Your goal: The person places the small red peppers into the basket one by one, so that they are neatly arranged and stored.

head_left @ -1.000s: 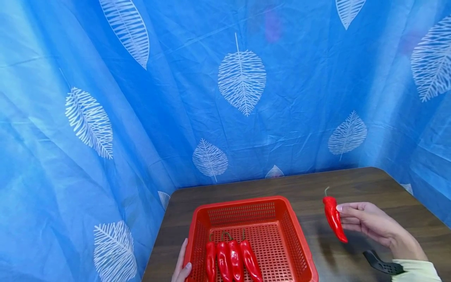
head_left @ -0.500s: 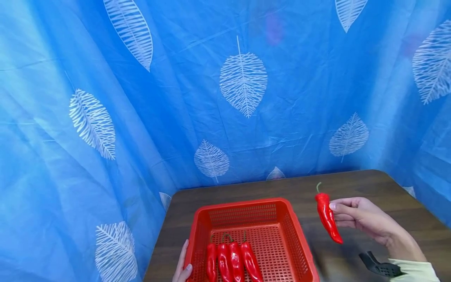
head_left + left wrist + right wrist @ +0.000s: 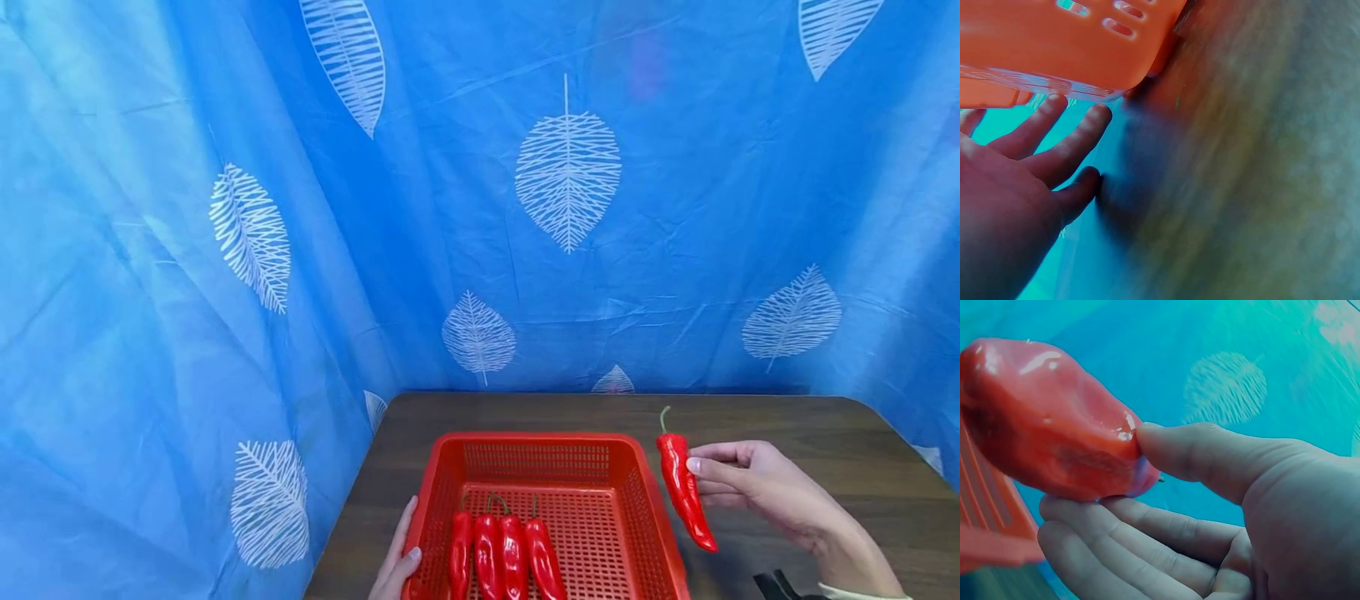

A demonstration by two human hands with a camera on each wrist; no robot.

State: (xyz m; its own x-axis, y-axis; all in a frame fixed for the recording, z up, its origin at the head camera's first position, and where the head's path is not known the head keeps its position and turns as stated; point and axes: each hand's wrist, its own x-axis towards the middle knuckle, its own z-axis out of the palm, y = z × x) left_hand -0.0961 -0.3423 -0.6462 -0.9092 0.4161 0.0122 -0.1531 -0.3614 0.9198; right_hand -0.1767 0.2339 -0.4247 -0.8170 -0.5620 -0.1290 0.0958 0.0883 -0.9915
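A glossy red chili pepper (image 3: 682, 492) with a green stem hangs tilted, stem up, just right of the basket. My right hand (image 3: 772, 492) pinches it between thumb and fingertips; in the right wrist view the pepper (image 3: 1054, 422) shows close up, the thumb (image 3: 1191, 453) pressing its side. At the left of the red plastic basket (image 3: 536, 437), my left hand (image 3: 393, 562) rests against the side, thumb at the rim. In the left wrist view its fingers (image 3: 1069, 150) are extended along the basket's wall (image 3: 1054, 44). Several red chili peppers (image 3: 513, 554) lie side by side in the basket.
The dark wooden table (image 3: 862, 467) extends behind and to the right of the basket. A blue curtain (image 3: 420, 208) with white leaf prints hangs behind and to the left. A black strap piece (image 3: 776, 586) shows at the right wrist.
My right hand has carried the chili pepper left, closer to the basket's right rim. The head view has swung slightly. My left hand stays at the basket's left side.
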